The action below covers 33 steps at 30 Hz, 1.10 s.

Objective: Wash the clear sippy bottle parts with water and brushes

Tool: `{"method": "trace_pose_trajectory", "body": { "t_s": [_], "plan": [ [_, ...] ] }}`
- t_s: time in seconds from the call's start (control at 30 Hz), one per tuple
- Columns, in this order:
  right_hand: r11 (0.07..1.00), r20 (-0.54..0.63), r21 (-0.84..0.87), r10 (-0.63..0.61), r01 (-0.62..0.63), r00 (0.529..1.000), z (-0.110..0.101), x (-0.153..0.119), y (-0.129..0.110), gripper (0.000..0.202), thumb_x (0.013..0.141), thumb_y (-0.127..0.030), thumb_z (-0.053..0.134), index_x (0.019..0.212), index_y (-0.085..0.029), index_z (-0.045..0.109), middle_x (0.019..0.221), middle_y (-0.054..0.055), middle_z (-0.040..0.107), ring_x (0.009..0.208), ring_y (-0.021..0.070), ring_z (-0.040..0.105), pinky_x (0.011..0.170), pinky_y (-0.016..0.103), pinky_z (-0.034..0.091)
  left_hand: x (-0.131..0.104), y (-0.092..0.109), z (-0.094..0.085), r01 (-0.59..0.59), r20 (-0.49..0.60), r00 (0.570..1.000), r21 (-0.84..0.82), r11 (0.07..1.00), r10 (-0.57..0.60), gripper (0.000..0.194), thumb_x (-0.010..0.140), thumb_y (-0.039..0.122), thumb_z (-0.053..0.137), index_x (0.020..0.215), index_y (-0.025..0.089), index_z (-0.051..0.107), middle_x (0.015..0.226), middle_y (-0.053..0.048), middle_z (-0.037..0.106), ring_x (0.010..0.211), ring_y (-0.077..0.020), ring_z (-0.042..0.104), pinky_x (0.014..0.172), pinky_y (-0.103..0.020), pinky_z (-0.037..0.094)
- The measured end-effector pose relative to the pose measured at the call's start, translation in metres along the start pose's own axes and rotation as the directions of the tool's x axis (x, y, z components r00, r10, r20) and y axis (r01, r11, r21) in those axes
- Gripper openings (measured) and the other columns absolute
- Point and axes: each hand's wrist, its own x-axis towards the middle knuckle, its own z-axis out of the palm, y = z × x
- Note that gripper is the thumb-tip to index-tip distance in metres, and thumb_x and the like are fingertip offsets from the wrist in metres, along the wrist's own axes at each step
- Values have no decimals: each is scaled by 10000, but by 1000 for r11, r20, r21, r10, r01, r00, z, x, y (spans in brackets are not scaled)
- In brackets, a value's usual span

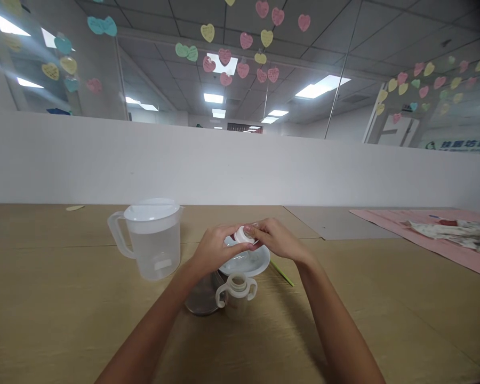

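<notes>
At the left I have the jug (156, 256) standing on the worktop (84, 309), then my left hand (208, 248) closed on one side of the white cap (242, 234), which is held up over the bowl (251, 265), behind the two-handled bottle (237, 301). I judge the cap light and stiff, likely plastic and perhaps slippery if wet, so I'd take it by the outer rim with fingertips and squeeze gently. My right hand (278, 238) grips its other side, thumb against it, with the green stick (282, 273) lying just beyond the bowl's right edge.
</notes>
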Motion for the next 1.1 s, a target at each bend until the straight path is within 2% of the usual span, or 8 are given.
{"method": "trace_pose_trajectory", "body": {
  "t_s": [0.17,0.4,0.63,0.73,0.8,0.93,1.03,1.1],
  "plan": [
    [996,77,75,42,-48,996,1,4,7,466,817,-539,430,730,-118,610,703,43,634,623,156,638,578,230,483,-1,-7,-1,-12,27,1000,-14,1000,12,311,777,426,525,905,182,668,816,-7,680,800,-177,590,738,-245,438],
    [995,59,92,25,-30,998,1,3,5,489,802,-555,445,822,-111,649,766,62,655,659,169,643,606,253,512,-2,-7,-5,5,30,1000,-90,996,-2,344,763,438,536,932,171,672,810,-2,682,829,-186,591,739,-245,443],
    [977,244,211,-21,-32,970,-11,-1,7,470,827,-486,454,1108,-132,582,956,88,642,804,173,633,689,292,536,-2,-13,-14,7,106,994,-157,988,10,413,743,469,566,1074,231,627,1048,6,658,950,-205,582,841,-270,433],
    [985,299,129,74,-117,951,-13,-1,21,436,831,-411,488,1195,-171,492,978,82,633,811,156,629,643,260,537,0,-30,-9,-6,128,992,-6,1000,7,459,753,476,547,1144,236,574,1126,-22,623,1005,-217,561,884,-301,407],
    [980,256,3,193,-200,947,-11,2,35,412,825,-349,509,1196,-178,449,937,78,641,731,142,633,569,244,528,2,-48,0,11,121,992,183,983,-34,435,767,451,537,1140,229,570,1124,-48,620,1009,-229,555,898,-334,390],
    [892,154,-275,408,-358,900,3,15,61,302,784,-320,540,1002,-115,502,791,98,649,517,146,610,393,224,452,0,-85,27,75,112,982,505,860,-151,419,784,400,526,1095,123,575,1102,-146,606,1033,-267,530,912,-372,367],
    [828,230,-416,497,-377,837,19,25,72,222,741,-321,576,810,-111,553,588,51,616,410,135,564,377,216,418,-5,-103,46,65,120,977,618,783,-176,406,808,421,485,1039,104,588,1128,-171,582,1102,-284,481,962,-410,311],
    [811,272,-468,510,-351,816,29,29,74,184,711,-301,598,686,-124,553,459,2,546,383,126,541,391,208,411,-9,-111,54,64,106,979,657,751,-176,397,816,444,463,991,121,612,1153,-165,570,1164,-302,424,998,-465,242]
  ]
}}
